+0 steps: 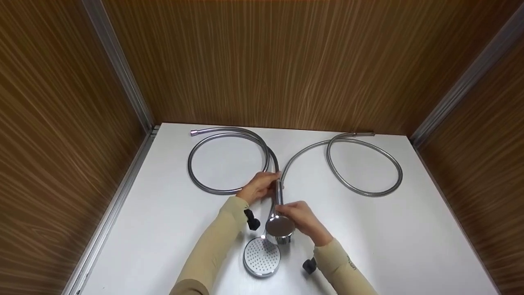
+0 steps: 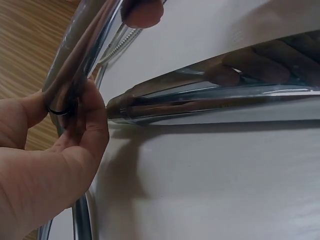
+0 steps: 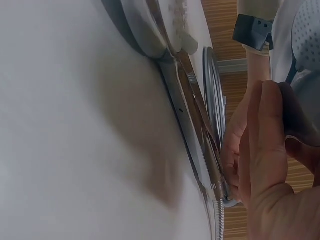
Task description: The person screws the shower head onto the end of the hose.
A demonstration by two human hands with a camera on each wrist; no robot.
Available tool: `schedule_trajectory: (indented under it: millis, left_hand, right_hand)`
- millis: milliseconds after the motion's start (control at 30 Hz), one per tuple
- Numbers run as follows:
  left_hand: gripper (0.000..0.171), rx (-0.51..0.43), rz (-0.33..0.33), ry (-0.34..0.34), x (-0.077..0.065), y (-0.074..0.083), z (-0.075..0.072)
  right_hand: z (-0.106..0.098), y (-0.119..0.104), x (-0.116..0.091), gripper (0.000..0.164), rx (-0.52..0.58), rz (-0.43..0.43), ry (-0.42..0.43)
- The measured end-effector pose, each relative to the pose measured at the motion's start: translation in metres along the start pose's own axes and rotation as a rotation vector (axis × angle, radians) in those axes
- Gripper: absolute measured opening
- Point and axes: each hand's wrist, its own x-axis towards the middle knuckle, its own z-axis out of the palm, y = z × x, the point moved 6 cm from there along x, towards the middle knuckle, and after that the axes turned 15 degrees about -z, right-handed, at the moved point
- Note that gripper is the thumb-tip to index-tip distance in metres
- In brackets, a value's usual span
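A chrome shower head (image 1: pixel 280 227) is held above the table, back side up, its spray face (image 3: pixel 308 37) showing in the right wrist view. My right hand (image 1: pixel 301 215) grips it at the neck. At the lower end of its handle, my left hand (image 1: pixel 258 187) pinches between thumb and fingers, where a smooth grey hose (image 1: pixel 275 157) comes in; the fingers hide the joint. A second shower head (image 1: pixel 262 257) lies on the table with its spray face up. Its handle (image 2: pixel 215 92) runs beside the held one, with a ribbed metal hose (image 3: pixel 219 217) at its end.
The smooth hose loops on the left, its free end (image 1: pixel 194 132) near the back. The ribbed hose coils (image 1: pixel 399 168) at the right. Brown wood-grain panels (image 1: pixel 262 61) with metal edge rails (image 1: pixel 118 61) enclose the white table (image 1: pixel 163 229) at back and sides.
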Motion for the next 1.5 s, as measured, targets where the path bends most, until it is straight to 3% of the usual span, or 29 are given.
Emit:
schedule_trajectory:
  millis: [200,533,700,900,1100,1500]
  left_hand:
    - [0.014,0.034,-0.014,-0.005,-0.001,-0.001,0.003]
    - [0.027,0.049,-0.020,0.027,-0.003,-0.001,-0.003]
    - [0.022,0.055,-0.025,0.048,-0.005,-0.003,-0.004]
    - [0.022,0.047,-0.021,0.057,-0.002,-0.001,-0.002]
    - [0.027,0.093,-0.029,0.117,-0.002,0.001,-0.005]
    - [0.031,0.135,-0.060,0.149,-0.008,-0.003,-0.008]
  right_hand:
    - [0.000,0.003,0.000,0.022,0.056,0.013,0.003]
    - [0.001,0.000,0.002,0.025,0.111,0.032,-0.010]
    - [0.004,0.000,0.002,0.030,0.173,0.047,-0.034]
    - [0.004,-0.001,0.003,0.024,0.211,0.076,-0.019]
    - [0.005,-0.002,0.002,0.029,0.195,0.087,-0.025]
    - [0.009,-0.001,0.004,0.030,0.179,0.093,-0.035]
